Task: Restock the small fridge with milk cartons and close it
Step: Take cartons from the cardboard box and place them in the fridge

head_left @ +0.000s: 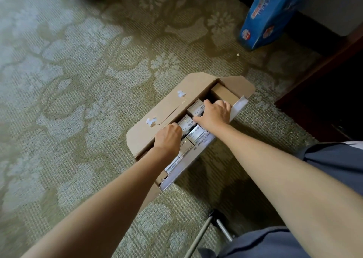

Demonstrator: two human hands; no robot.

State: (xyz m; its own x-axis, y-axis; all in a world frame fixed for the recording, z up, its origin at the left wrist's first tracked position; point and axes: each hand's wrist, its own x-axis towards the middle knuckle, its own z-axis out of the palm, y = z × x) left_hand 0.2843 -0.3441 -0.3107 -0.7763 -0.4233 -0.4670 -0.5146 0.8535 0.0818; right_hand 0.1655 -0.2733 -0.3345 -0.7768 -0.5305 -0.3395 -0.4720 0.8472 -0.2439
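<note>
An open cardboard box (163, 108) lies on the patterned carpet, its long flap folded back to the left. Several small white milk cartons (197, 133) stand packed inside it. My left hand (168, 138) reaches into the near half of the box, fingers curled down around a carton (185, 125). My right hand (213, 114) reaches into the far half, thumb and fingers curled round another carton (196, 108). The far end of the box shows bare cardboard bottom (224, 94). No fridge is visible.
A blue printed package (271, 16) leans at the top right beside dark wooden furniture (322, 93). Metal tripod-like legs (210, 228) stand near my grey-clad knees at the bottom. Open carpet spreads to the left.
</note>
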